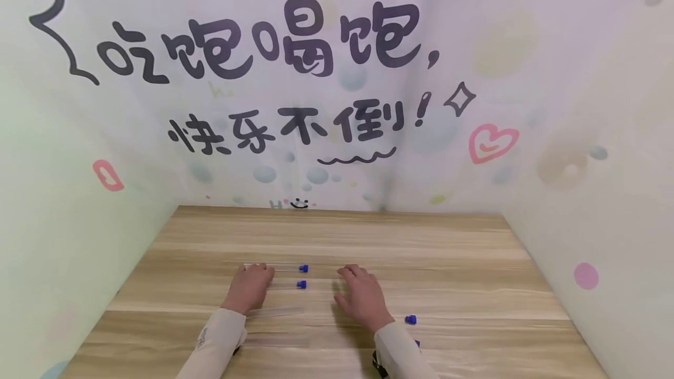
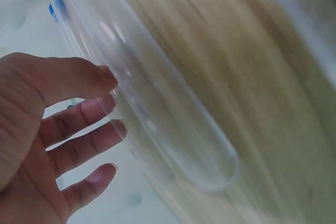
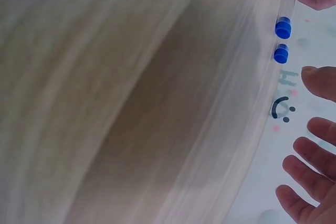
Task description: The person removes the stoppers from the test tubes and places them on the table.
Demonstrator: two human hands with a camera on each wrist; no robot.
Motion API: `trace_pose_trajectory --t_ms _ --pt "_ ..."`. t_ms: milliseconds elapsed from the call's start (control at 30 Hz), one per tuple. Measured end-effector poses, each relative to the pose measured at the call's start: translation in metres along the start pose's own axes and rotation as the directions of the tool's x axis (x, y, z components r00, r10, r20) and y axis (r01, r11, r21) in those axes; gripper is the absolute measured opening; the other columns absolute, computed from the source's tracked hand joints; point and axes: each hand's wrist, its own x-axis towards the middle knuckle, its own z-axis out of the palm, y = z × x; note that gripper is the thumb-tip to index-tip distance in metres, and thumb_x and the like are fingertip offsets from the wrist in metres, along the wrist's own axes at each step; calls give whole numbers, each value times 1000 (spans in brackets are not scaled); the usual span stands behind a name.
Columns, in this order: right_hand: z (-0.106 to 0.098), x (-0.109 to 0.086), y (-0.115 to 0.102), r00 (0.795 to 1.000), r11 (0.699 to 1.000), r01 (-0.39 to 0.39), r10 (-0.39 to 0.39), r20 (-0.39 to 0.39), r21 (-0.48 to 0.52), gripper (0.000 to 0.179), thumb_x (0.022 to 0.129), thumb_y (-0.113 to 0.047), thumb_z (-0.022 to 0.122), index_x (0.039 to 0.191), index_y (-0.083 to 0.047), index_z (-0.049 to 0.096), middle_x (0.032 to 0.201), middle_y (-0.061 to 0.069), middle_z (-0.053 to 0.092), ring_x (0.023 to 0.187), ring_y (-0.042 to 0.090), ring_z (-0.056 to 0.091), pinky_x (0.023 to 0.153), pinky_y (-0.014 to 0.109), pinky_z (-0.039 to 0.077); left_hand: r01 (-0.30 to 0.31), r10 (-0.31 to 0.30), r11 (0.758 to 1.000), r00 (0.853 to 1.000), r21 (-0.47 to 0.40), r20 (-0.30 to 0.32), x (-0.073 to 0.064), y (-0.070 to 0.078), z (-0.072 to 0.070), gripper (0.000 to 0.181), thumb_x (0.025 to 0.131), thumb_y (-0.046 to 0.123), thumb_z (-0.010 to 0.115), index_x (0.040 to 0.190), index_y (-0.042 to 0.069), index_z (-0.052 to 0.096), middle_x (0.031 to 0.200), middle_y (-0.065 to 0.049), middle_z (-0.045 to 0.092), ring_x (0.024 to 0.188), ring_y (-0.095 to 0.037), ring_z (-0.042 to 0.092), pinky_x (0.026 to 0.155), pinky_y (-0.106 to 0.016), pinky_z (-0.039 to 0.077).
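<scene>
In the head view my left hand (image 1: 251, 286) lies at the left ends of two clear plastic test tubes (image 1: 284, 286) with blue caps (image 1: 302, 284). The left wrist view shows its thumb and spread fingers (image 2: 79, 142) at the edge of a clear tube (image 2: 157, 103) with a rounded end; whether they touch it is hard to tell. My right hand (image 1: 364, 297) holds nothing, its fingers loosely bent, to the right of the capped ends. Two more clear tubes (image 1: 276, 312) lie nearer me, without visible caps.
Two loose blue caps (image 1: 411, 319) lie right of my right hand, one partly hidden by the sleeve. The wood-grain table (image 1: 337, 233) meets a printed wall covering (image 1: 337, 180) at the back and sides.
</scene>
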Motion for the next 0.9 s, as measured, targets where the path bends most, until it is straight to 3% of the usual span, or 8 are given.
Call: trace_pose_trajectory --t_ms 167,400,700,900 --pt "-1 0 2 1000 1000 0 0 -3 -12 48 78 -31 76 118 -9 61 114 7 63 105 25 60 88 43 50 -42 44 999 998 25 -47 0 6 -3 20 74 -8 68 82 8 61 78 -8 61 73 -27 61 68 -46 48" --pt "-2 -1 0 1000 1000 1 -1 3 7 47 79 -30 76 118 -9 61 113 7 63 104 25 61 88 43 50 -57 61 997 996 48 -70 -1 18 -11 18 76 -2 70 88 9 64 83 -8 65 77 -26 64 70 -45 50" --pt "0 3 -8 1000 994 18 -19 11 106 45 78 -23 77 116 -6 61 112 8 64 102 25 62 87 39 51 -79 93 992 984 96 -153 -3 32 -20 18 77 1 72 87 14 65 79 -2 64 73 -20 63 63 -35 45" --pt "2 5 -12 999 993 46 -45 -14 105 37 79 -23 76 112 -8 64 107 5 66 99 21 63 86 36 52 -101 121 987 977 122 -173 -3 40 -22 18 78 5 72 92 15 67 83 -2 66 75 -19 63 65 -34 46"
